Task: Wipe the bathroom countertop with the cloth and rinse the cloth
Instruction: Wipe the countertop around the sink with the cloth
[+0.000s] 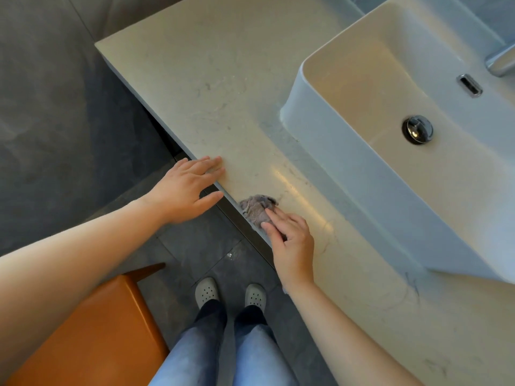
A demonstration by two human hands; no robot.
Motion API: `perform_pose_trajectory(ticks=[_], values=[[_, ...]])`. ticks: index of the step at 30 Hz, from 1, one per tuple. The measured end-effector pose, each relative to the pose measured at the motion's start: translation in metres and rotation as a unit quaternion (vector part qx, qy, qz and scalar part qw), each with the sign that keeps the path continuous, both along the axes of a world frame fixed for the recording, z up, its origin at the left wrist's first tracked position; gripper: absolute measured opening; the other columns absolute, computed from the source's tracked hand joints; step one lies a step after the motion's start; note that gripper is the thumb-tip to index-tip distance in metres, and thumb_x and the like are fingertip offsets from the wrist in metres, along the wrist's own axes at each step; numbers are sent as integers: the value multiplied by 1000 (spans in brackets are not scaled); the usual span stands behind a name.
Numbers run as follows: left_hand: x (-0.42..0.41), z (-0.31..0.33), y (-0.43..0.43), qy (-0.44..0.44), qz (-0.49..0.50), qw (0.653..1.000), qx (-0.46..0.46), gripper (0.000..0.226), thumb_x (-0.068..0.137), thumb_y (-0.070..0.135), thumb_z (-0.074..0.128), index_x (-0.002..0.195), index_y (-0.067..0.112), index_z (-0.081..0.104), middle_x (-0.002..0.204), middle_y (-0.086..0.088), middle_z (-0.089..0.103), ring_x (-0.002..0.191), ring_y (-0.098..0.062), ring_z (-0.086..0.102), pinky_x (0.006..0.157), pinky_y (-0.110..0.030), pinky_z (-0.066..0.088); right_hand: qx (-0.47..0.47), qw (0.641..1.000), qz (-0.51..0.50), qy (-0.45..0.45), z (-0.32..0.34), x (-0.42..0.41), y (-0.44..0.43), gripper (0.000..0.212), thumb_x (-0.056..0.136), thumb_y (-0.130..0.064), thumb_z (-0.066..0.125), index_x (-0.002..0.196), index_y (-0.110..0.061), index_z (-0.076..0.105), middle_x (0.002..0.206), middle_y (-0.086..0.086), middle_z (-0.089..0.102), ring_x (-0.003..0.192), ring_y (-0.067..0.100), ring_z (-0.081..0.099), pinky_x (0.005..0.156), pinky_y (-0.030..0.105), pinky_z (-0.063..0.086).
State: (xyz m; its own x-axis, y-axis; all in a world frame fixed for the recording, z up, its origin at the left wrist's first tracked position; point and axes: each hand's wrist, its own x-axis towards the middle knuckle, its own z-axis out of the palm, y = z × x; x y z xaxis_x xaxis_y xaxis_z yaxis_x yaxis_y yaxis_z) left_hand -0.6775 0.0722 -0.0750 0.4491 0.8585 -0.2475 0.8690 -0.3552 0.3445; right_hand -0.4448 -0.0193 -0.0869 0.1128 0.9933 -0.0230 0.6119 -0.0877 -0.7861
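A small crumpled grey cloth (256, 208) lies at the front edge of the pale marble countertop (211, 87). My right hand (289, 240) presses on the cloth with straight fingers, covering its near part. Left of it, my left hand (186, 188) rests open and flat on the counter's front edge, fingers on top and thumb hanging below. The white basin (348, 174) stands on the counter to the right, with a chrome drain plug (417, 129) in its bottom.
A chrome faucet (500, 61) shows at the right edge, above an overflow slot (470, 84). An orange stool (92, 338) stands at lower left on the dark tiled floor (50, 121). My feet in grey clogs (231, 295) are below the counter edge.
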Motion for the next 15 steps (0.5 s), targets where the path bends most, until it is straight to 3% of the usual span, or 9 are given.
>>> perform_pose_trajectory(ticks=[2,4,9,13,15], values=[[-2,1,0,11,-16,1000,-3,80,82,67,10,149,25,24,159,5,12,146,-17,11,119,-44,11,-14,999,5,46,13,2,-1,34,83,-15,70,116,-22,66,106,-26,60,105,11,57,96,28,46],[0,-2,-4,7,-10,1000,-6,82,82,68,11,150,24,21,159,4,8,146,-17,7,119,-43,10,6,999,1,36,26,7,7,33,83,-16,70,115,-22,65,103,-20,64,102,13,58,94,28,46],[7,-7,-12,-13,22,1000,-13,84,81,69,14,151,23,15,159,5,1,147,-15,-2,119,-42,6,79,991,-91,-54,26,28,75,31,86,-17,66,117,-11,67,108,5,71,101,25,56,91,26,41],[7,-5,-11,-4,15,1000,-4,83,82,70,13,151,24,14,159,5,1,146,-14,-3,117,-41,-2,73,985,-87,-128,5,33,121,32,88,-16,63,119,-9,66,117,7,68,107,28,56,94,28,41],[7,-3,-8,-15,28,999,6,81,83,68,14,150,23,20,159,3,8,146,-15,4,117,-41,-1,89,980,-79,-159,-8,26,125,31,87,-14,63,117,-6,66,115,10,69,106,30,59,94,36,47]])
